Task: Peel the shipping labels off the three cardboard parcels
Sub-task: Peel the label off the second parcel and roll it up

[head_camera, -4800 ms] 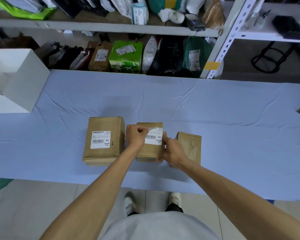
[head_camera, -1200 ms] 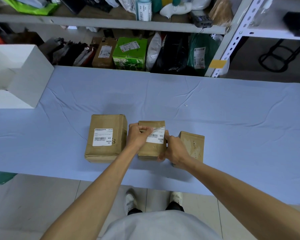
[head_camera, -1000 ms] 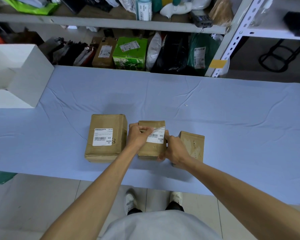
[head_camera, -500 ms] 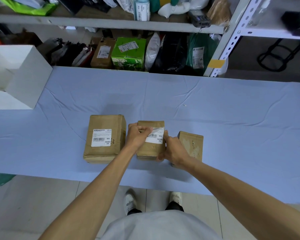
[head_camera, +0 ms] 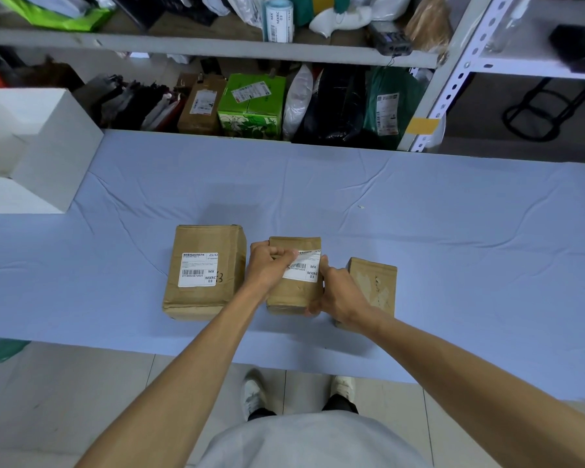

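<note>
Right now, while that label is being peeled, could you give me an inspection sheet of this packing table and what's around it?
Surface: table under a wrinkled pale blue cloth.
Job's things: three cardboard parcels in a row. The left parcel has its left label fully stuck. The middle parcel has its middle label lifted at the top left. The right parcel shows no label, only a scuffed patch.
Clutter: white box at the table's left end.
Hands: left hand pinches the lifted corner; right hand grips the middle parcel's right side.
Cables: nothing seen.
Surroundings: shelves behind, packed with bags and parcels, a green carton and a label roll.
</note>
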The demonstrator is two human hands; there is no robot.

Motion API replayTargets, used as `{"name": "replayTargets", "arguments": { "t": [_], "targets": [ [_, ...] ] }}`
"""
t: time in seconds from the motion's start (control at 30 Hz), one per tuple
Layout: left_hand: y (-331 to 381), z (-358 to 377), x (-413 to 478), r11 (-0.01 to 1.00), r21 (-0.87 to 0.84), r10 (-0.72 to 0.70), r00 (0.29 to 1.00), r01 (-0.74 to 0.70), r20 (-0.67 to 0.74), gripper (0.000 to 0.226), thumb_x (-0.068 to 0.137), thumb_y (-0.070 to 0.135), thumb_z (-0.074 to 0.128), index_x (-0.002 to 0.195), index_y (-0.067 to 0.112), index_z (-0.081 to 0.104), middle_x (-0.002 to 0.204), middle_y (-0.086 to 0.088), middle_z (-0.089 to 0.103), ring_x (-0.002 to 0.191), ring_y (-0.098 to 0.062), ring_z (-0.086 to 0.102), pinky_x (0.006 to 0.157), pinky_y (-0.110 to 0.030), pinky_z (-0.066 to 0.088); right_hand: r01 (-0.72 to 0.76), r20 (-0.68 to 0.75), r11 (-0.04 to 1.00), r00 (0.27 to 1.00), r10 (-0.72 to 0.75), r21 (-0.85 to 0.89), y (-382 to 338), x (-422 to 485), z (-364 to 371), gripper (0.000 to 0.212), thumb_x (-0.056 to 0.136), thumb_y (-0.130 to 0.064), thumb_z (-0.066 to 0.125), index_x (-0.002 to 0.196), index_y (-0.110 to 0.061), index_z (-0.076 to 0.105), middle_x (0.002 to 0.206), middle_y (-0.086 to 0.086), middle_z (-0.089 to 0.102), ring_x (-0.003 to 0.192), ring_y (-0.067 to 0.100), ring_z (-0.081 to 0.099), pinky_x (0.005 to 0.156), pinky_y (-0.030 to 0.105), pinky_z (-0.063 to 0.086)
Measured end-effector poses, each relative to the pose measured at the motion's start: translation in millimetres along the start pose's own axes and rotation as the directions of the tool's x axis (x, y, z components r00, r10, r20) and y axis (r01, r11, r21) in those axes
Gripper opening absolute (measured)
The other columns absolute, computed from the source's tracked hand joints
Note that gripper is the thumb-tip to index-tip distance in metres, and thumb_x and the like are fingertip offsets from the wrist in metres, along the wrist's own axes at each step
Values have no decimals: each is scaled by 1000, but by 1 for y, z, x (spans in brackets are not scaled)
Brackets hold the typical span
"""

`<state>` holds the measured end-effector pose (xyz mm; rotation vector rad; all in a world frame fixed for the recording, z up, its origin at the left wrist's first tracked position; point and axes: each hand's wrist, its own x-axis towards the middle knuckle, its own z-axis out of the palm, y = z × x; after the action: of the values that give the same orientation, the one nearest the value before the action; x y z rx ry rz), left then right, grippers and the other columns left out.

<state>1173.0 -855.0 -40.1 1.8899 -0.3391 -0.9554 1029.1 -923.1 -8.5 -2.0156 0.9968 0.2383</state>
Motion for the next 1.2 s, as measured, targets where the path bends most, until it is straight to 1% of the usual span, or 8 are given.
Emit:
{"name": "replayTargets", "arguments": {
  "t": [0.27, 0.47, 0.53, 0.6, 0.73, 0.9, 1.0, 1.2],
  "targets": [
    [-2, 1, 0, 1000, -6, 6, 1000, -6, -2, 30, 80, 31, 73, 88, 2, 72, 123, -18, 58, 98, -32, 67, 90, -51, 53, 15, -10, 1000, 1000, -15, -24, 0, -1, -1, 83, 67, -14, 83, 137, -7, 38, 116, 19, 59, 104, 34, 59, 87, 36, 51],
    [-2, 1, -1, 1000, -12, 7, 1000, -7, -10, 28, 79, 31, 73, 85, 4, 73, 122, -18, 59, 94, -31, 68, 88, -51, 54, 3, 5, 1000, 1000, -3, 12, 0, -1, -1, 82, 68, -11, 83, 136, -4, 37, 117, 18, 59, 105, 33, 58, 80, 30, 46],
    [-3, 2, -1, 1000, -16, 5, 1000, -5, -7, 27, 80, 30, 73, 86, 4, 73, 122, -19, 59, 96, -31, 68, 89, -51, 54, 8, 5, 1000, 1000, -8, 7, 1, 0, 0, 92, 70, -8, 80, 144, -3, 26, 113, 13, 64, 102, 26, 60, 79, 27, 48],
    [-3, 2, -1, 1000, -20, 4, 1000, -5, -7, 27, 80, 30, 73, 86, 5, 73, 122, -20, 59, 95, -31, 68, 89, -50, 54, -3, 5, 999, 1000, 3, 47, 1, 0, 0, 85, 75, -6, 75, 145, -3, 26, 106, 8, 66, 92, 16, 62, 74, 22, 49],
    [-3, 2, -2, 999, -37, 13, 1000, -13, -6, 27, 78, 30, 73, 83, 4, 72, 126, -17, 57, 96, -31, 68, 89, -52, 53, 15, 4, 1000, 1000, -15, -1, 1, 0, -1, 84, 67, -11, 82, 138, -6, 36, 117, 19, 60, 104, 32, 59, 85, 34, 50],
    [-3, 2, -1, 999, -45, 22, 1000, -22, -10, 24, 80, 27, 73, 82, 3, 72, 128, -15, 55, 97, -30, 67, 89, -51, 54, 42, 27, 999, 999, -41, -28, -1, -1, -1, 109, 64, -6, 83, 149, -5, 15, 116, 8, 65, 100, 23, 59, 76, 26, 48],
    [-4, 3, -1, 999, -43, 24, 1000, -25, -11, 27, 81, 29, 73, 84, 2, 72, 126, -16, 57, 96, -29, 68, 87, -50, 55, 39, 20, 999, 999, -39, -30, 0, -1, -2, 108, 65, -4, 81, 150, -7, 14, 113, 7, 66, 93, 20, 59, 71, 23, 46],
    [-4, 2, -1, 998, -58, 37, 999, -37, -9, 28, 81, 26, 73, 86, -1, 71, 127, -15, 55, 97, -30, 68, 89, -51, 54, 40, 25, 998, 999, -39, -47, 2, 0, 0, 112, 64, -4, 82, 151, -6, 11, 114, 9, 65, 99, 24, 61, 80, 28, 51]
  ]
}}
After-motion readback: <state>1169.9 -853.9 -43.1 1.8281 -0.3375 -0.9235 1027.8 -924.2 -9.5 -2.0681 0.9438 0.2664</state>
